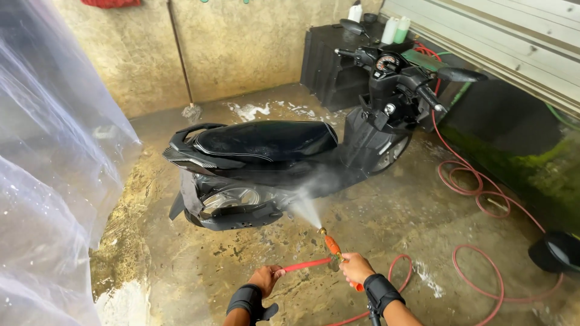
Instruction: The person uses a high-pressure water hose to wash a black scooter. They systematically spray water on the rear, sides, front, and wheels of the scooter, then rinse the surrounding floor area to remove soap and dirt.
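Both hands, right [356, 267] and left [266, 279], grip an orange spray gun [334, 249] and its red rubber hose [305, 265].

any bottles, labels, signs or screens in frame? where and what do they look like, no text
White bottle: top of the black cabinet by the back wall, small, upright.
White bottle with green cap: same cabinet top, right end, upright.
Pale green bottle: right beside it, upright.
Round gauge: on the scooter dash between the handlebars, dark face with red rim.
No signs in view; labels too small to tell.
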